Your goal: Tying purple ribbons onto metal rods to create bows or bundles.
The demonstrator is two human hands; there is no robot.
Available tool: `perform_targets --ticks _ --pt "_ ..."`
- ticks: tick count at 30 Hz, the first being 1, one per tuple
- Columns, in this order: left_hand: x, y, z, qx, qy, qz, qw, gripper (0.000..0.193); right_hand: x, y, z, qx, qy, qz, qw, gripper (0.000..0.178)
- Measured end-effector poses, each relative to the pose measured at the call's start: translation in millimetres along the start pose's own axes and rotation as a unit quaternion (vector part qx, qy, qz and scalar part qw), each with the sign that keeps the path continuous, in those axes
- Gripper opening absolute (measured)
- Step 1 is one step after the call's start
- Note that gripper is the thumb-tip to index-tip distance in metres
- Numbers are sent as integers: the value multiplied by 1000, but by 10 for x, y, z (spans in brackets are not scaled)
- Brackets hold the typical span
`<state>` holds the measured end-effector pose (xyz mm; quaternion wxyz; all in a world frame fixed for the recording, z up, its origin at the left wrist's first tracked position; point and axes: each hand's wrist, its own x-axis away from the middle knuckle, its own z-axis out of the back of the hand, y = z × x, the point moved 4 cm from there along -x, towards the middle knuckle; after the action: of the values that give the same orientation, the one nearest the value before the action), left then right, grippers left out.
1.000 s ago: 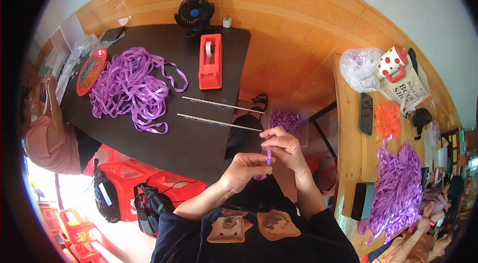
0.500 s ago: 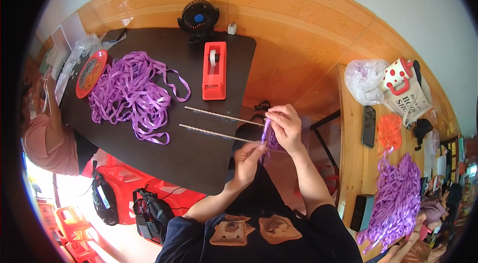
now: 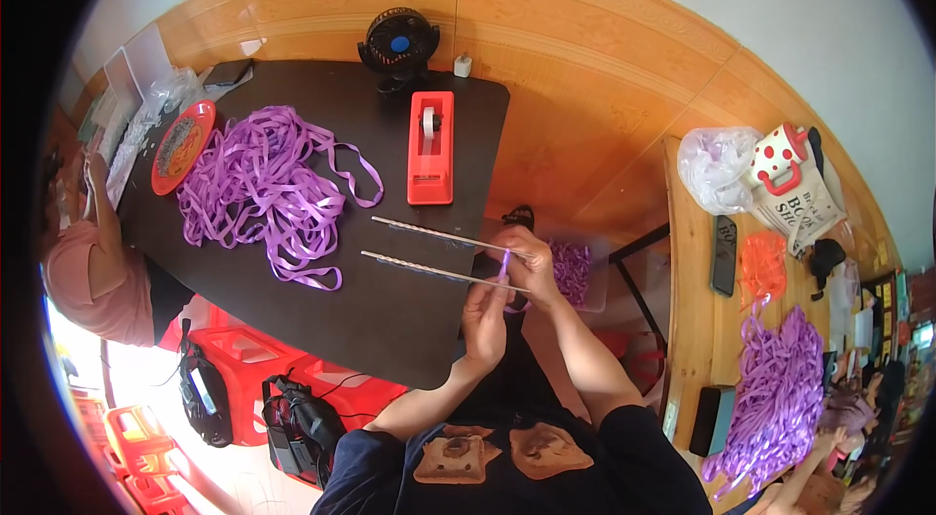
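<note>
Two thin metal rods, an upper one (image 3: 429,230) and a lower one (image 3: 414,267), with twisted ends, stick out past the right edge of the dark table. Between their free ends runs a short strip of purple ribbon (image 3: 505,264). My right hand (image 3: 531,266) closes its fingers on the ribbon by the upper rod's end. At the lower rod, my left hand (image 3: 485,318) pinches the ribbon between thumb and finger. A large tangled heap of purple ribbon (image 3: 258,174) lies on the table to the left.
A red tape dispenser (image 3: 431,178), a black fan (image 3: 399,45) and a red plate (image 3: 168,176) are on the dark table (image 3: 292,330). Beyond my right hand, a clear bin holds purple pieces (image 3: 570,271). The wooden bench (image 3: 682,330) carries more ribbon (image 3: 775,388) and a phone (image 3: 722,257).
My right hand has come down and left, closer over the rod ends, with the ribbon now lying between the rods. The bin behind it shows more. The whole view has shifted slightly.
</note>
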<state>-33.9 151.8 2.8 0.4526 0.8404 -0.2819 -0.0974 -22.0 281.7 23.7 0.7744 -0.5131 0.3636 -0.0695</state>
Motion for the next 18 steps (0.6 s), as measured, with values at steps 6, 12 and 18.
perform_targets --ticks 6,12,18 --pt "432 64 162 -20 6 68 997 14 317 -161 -81 50 38 -39 997 9" --pt "915 309 431 -59 -77 138 986 14 870 -443 -197 -15 23 -91 996 6" --pt "1136 542 607 -75 -93 208 971 10 1562 -683 -392 -134 -52 -231 962 8"
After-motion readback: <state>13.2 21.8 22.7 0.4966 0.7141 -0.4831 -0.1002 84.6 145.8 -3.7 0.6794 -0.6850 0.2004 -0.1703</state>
